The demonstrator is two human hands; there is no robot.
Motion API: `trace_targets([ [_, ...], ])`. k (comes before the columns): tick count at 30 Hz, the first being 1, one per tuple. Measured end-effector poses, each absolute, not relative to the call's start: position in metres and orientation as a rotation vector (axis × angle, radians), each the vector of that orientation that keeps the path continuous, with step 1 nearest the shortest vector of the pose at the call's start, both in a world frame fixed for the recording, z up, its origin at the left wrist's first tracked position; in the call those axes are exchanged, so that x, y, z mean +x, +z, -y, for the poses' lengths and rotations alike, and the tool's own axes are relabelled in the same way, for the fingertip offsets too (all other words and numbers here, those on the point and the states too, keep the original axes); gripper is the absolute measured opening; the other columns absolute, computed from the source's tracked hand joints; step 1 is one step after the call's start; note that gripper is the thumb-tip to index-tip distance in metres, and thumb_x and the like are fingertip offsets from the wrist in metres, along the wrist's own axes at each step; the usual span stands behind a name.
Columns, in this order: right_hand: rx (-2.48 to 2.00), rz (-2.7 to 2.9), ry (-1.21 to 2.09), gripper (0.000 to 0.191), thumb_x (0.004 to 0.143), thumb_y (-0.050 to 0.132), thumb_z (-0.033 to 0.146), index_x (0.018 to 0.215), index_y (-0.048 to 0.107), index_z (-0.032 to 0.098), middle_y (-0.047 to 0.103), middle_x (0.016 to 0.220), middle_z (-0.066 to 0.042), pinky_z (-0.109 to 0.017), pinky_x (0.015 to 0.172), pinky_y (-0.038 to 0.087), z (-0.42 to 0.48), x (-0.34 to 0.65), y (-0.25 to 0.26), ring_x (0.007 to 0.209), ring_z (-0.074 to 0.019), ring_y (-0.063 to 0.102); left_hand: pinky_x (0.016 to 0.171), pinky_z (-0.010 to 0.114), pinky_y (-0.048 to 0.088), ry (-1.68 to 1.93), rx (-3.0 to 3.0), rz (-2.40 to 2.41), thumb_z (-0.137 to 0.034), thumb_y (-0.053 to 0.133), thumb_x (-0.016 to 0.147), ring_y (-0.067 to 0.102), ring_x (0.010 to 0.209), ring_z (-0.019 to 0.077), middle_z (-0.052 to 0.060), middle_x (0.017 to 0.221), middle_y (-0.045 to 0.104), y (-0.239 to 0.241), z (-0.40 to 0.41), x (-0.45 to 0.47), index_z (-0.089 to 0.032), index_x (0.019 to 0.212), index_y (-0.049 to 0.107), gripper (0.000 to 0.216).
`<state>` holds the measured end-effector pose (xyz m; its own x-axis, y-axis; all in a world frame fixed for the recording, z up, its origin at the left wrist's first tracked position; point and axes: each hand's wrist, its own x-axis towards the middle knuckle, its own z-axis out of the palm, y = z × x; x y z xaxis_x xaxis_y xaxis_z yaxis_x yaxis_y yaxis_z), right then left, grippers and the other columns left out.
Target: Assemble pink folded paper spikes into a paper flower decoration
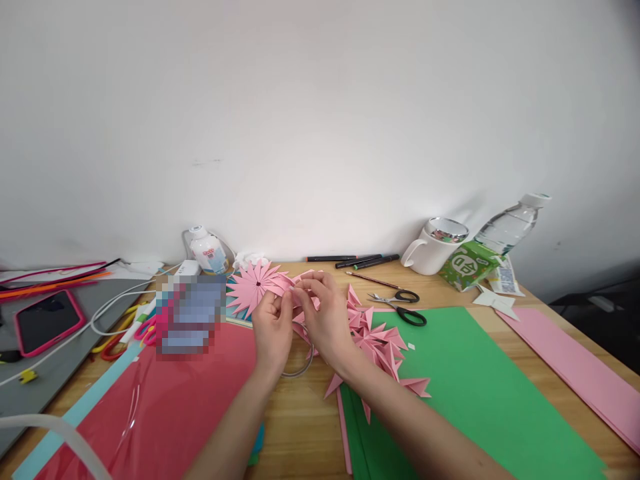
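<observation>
A pink paper flower [256, 285] with many pointed petals is held up over the wooden desk [310, 427]. My left hand [273, 330] pinches its right edge from below, fingers closed. My right hand [327, 313] is closed too, pinching a small folded pink paper piece [300, 280] against the flower's rim. A heap of folded pink paper pieces [380, 343] lies just right of my right wrist. A clear tape ring [303, 367] lies on the desk under my hands, partly hidden.
Black-handled scissors [407, 307], a pencil and markers lie behind the pile. Green sheets [475, 387] lie right, red sheets [175, 407] left, pink strips [575, 367] far right. A white mug [433, 248], water bottle [510, 227], glue bottle [207, 250] and pink-cased phone [47, 321] stand around.
</observation>
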<state>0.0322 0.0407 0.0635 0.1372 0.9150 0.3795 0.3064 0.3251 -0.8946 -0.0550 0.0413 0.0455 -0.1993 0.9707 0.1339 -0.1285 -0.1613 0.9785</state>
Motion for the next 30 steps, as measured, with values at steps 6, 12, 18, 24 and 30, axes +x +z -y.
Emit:
trace_targets([
  [6,-1.268,1.508,0.4,0.021,0.083,0.044,0.015,0.075,0.063,0.016,0.057,0.093,-0.01,-0.033,0.074,0.047,-0.034,0.03,0.07,0.083,-0.0186,0.056,0.04,0.014,0.031,1.513,1.198,-1.314,-0.036,0.058,0.075,0.03,0.042,0.0042,-0.01,0.046,0.031,0.052,-0.037,-0.053,-0.017,0.062,0.041,0.029],
  [12,-1.183,1.452,0.252,0.019,0.082,0.047,0.013,0.074,0.064,0.015,0.059,0.092,-0.011,-0.031,0.069,0.048,-0.037,0.026,0.056,0.082,-0.0176,0.057,0.038,0.014,0.026,1.542,1.27,-1.371,-0.036,0.056,0.076,0.031,0.041,0.0047,-0.009,0.045,0.033,0.051,-0.035,-0.052,-0.018,0.06,0.038,0.029],
  [18,-1.222,1.255,0.455,0.013,0.077,0.052,0.015,0.072,0.065,0.015,0.063,0.082,-0.007,-0.029,0.071,0.048,-0.041,0.024,0.052,0.078,-0.0161,0.059,0.041,0.017,0.025,1.547,1.32,-1.444,-0.032,0.053,0.078,0.033,0.042,0.0069,-0.008,0.046,0.033,0.046,-0.034,-0.052,-0.019,0.063,0.041,0.023],
  [24,-1.218,1.137,0.686,0.011,0.073,0.056,0.018,0.072,0.067,0.014,0.066,0.078,-0.006,-0.032,0.074,0.048,-0.041,0.019,0.047,0.076,-0.0171,0.06,0.045,0.02,0.022,1.512,1.583,-1.716,-0.029,0.047,0.081,0.029,0.044,0.0077,-0.007,0.046,0.031,0.041,-0.033,-0.054,-0.018,0.055,0.039,0.029],
  [30,-1.158,1.034,0.762,0.009,0.069,0.06,0.021,0.068,0.066,0.014,0.066,0.081,-0.007,-0.03,0.071,0.049,-0.04,0.018,0.039,0.077,-0.017,0.06,0.046,0.021,0.023,1.442,1.63,-1.796,-0.028,0.045,0.083,0.032,0.045,0.0079,-0.006,0.048,0.037,0.039,-0.034,-0.056,-0.016,0.056,0.045,0.029],
])
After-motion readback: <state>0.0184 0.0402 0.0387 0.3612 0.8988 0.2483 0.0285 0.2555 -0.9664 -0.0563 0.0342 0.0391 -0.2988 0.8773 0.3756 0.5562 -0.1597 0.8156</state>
